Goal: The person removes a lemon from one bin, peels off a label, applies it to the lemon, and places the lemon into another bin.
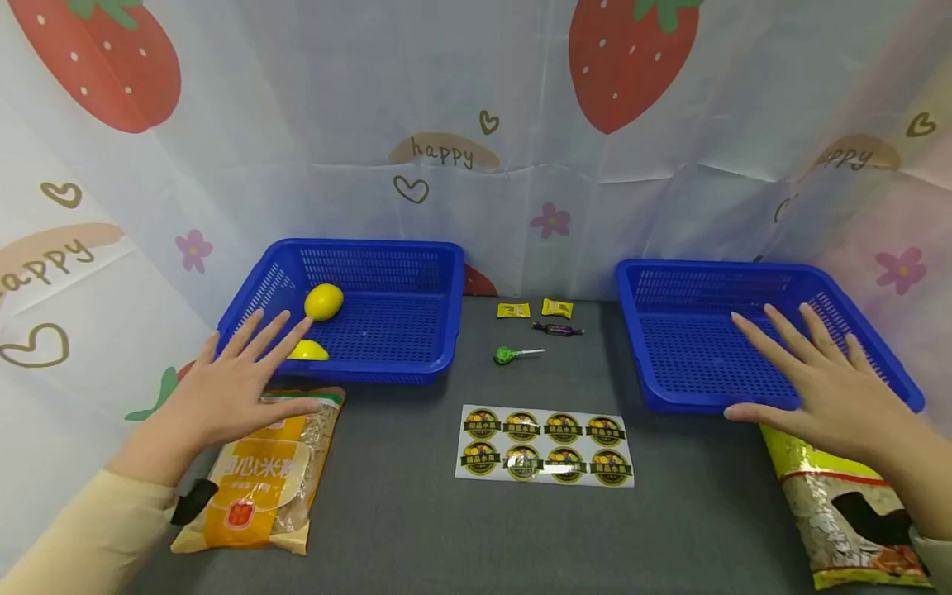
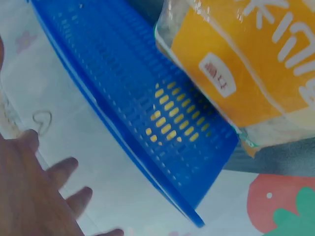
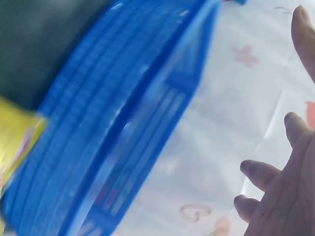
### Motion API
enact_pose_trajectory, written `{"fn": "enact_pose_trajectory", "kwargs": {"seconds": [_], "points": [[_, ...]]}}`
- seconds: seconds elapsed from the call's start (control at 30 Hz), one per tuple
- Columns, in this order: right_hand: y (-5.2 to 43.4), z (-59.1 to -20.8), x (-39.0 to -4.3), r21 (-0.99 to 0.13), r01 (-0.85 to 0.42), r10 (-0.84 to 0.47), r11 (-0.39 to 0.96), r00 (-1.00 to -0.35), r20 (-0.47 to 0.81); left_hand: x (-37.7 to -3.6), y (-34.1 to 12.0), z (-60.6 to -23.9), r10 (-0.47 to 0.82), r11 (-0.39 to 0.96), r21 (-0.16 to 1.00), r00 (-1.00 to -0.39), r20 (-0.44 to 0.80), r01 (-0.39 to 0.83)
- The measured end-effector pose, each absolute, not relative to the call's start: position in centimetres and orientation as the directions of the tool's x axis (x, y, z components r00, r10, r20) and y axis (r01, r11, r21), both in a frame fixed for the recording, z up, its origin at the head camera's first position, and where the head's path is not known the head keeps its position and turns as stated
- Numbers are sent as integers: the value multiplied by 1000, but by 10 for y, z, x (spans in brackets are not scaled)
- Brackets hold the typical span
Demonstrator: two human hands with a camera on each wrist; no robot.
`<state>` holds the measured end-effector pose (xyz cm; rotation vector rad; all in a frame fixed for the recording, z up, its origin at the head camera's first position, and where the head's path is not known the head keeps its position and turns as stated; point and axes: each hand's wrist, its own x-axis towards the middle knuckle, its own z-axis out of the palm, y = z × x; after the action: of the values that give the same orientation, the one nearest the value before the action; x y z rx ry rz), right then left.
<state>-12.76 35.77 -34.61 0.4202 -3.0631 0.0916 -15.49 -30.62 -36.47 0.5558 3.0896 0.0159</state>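
My left hand [image 1: 234,388] is held out with spread, straight fingers over the near edge of the left blue basket [image 1: 387,372] and an orange-and-cream bag [image 1: 253,487] of noodles. Two yellow lemons [image 1: 324,302] lie inside that basket, one partly hidden by its front rim and my hand. On the other side, my right hand [image 1: 833,388] spreads its fingers over the near side of the right blue basket [image 1: 684,401]. Below its wrist lies a yellow-green bag [image 1: 811,496], partly covered by the forearm. Neither hand holds anything.
Between the baskets lie two yellow-wrapped candies [image 1: 513,310], a dark purple-wrapped candy [image 1: 558,329] and a green lollipop [image 1: 504,355]. A sheet of round stickers [image 1: 545,446] lies nearer on the grey table [image 1: 416,512]. A strawberry-print curtain [image 1: 521,99] hangs behind.
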Motion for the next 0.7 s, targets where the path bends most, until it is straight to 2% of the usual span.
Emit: {"fn": "enact_pose_trajectory", "kwargs": {"seconds": [0.17,0.3,0.43,0.7], "points": [[328,-333,-136,-241,-309,-315,920,-949,15,-167,-312,-354,346,918,213,-938,-25,334],[300,-326,-143,-312,-322,-348,894,-937,-32,-179,-317,-348,377,861,371,-926,-9,346],[268,-323,-149,-372,-345,-381,862,-924,-26,-190,-319,-344,371,795,523,-929,-15,309],[208,-329,-177,-523,-422,-477,741,-878,34,-217,-325,-349,361,697,681,-930,-66,222]]}}
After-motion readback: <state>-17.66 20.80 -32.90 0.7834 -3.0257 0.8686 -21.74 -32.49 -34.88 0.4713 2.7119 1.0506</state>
